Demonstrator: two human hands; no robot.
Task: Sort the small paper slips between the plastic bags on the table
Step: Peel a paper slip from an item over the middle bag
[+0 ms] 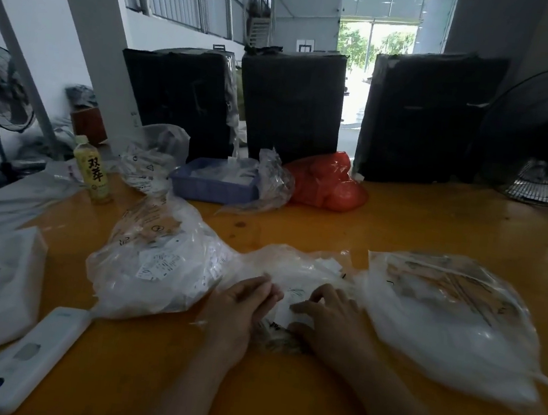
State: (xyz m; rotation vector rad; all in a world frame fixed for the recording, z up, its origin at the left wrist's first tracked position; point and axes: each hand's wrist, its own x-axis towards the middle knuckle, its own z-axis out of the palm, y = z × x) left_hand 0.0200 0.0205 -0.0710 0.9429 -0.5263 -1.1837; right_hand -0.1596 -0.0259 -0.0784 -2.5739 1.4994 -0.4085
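A wide orange table (436, 227) fills the lower frame, with three black wrapped blocks (290, 106) standing at its far edge. At lower right lies a big clear bag (451, 325), at centre left another bag (155, 261) of paper slips (158, 264). Between them, on the middle bag (295, 272), the left hand (239, 310) and the right hand (331, 321) rest with curled fingers; what they pinch I cannot tell.
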